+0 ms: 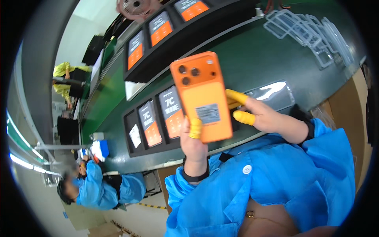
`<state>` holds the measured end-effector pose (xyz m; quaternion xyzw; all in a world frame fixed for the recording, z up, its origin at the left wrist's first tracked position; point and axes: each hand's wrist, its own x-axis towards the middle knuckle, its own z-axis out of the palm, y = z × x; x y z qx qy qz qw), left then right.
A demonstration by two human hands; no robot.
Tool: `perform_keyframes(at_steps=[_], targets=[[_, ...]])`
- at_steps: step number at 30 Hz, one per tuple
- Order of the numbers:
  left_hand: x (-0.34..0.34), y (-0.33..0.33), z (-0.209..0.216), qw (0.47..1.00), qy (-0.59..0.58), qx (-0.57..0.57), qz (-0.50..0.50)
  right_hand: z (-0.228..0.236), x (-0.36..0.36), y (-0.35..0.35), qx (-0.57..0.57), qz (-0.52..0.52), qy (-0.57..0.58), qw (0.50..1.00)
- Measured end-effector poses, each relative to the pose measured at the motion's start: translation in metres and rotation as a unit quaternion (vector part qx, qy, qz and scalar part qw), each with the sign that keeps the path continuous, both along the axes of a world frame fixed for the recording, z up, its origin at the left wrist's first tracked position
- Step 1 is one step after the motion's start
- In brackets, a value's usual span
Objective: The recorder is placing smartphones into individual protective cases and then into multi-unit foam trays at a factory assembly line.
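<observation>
An orange phone point(205, 102) stands upright before me, its back with three large lenses and a printed square label facing me. My left hand point(193, 144) grips its lower left edge, the thumb in a yellow finger cot lying on the back; the other fingers are hidden behind it. My right hand point(258, 114) is at the phone's right edge, its yellow-capped thumb and forefinger apart. The forefinger's tip meets or passes behind the edge; I cannot tell which. Beyond that hand lies a clear plastic piece point(272, 94), shaped like a phone case, on the green table.
A black foam tray point(128, 118) holding phones with grey and orange fronts lies left of the phone. A similar long tray point(189, 45) sits on the far side. Clear frames point(300, 31) are heaped at the far right. A co-worker in blue point(98, 183) sits at the left.
</observation>
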<state>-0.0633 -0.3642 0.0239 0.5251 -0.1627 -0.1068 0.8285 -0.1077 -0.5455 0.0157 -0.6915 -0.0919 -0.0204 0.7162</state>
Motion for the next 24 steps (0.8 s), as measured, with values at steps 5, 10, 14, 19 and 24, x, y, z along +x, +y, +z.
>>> perform_keyframes(at_steps=[5, 10, 14, 19, 24], targets=[[-0.022, -0.026, 0.001, 0.991, -0.028, 0.106, -0.074, 0.000, -0.004, -0.007, 0.174, -0.022, 0.113, 0.978], [-0.026, -0.028, 0.008, 0.955, -0.158, 0.230, -0.101, -0.005, -0.009, -0.014, 0.434, 0.019, 0.204, 0.877], [-0.024, -0.033, 0.015, 0.919, -0.280, 0.254, -0.106, -0.006, -0.009, -0.019, 0.459, 0.040, 0.217, 0.860], [-0.022, -0.035, 0.016, 0.843, -0.435, 0.306, -0.078, -0.015, -0.010, -0.028, 0.515, 0.109, 0.235, 0.817], [-0.003, -0.020, -0.002, 0.877, -0.421, 0.231, 0.017, -0.014, -0.014, -0.035, 0.575, 0.148, 0.220, 0.774]])
